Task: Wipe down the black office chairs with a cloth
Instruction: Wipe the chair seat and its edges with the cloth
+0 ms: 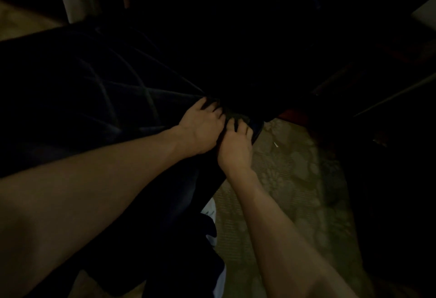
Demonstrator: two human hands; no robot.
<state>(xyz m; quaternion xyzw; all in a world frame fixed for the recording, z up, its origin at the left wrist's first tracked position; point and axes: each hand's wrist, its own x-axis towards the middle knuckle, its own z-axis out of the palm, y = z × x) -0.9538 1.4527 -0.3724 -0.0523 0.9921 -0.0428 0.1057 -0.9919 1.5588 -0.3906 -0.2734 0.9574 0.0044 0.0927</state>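
1. The scene is very dim; most of the upper and right parts are lying in near-total darkness, and little can be made out there.
2. A black office chair (99, 90) is filling the left and centre of the view, its dark padded surface showing faint stitched lines that are crossing in a diamond pattern.
3. The left hand (203, 127) is reaching in from the lower left and resting on the chair's edge, its fingers curling down onto a dark bunched material (236, 116) at that edge.
4. The right hand (236, 146) is lying just beside the left one, touching it, with its fingers also curling into the same dark bunch.
5. Whether that bunch is a cloth or part of the chair's own cover cannot be told in this light; it is sitting at the chair's near right edge, right under both sets of fingertips.
6. Both forearms are bare and are stretching up from the bottom of the view toward the chair.
7. A patterned carpet (295, 179) is showing to the right of and below the hands, with a small pale scrap (276, 144) lying on it near the right hand.
8. A dark garment with a pale stripe (212, 238) is hanging between the forearms at the bottom centre.
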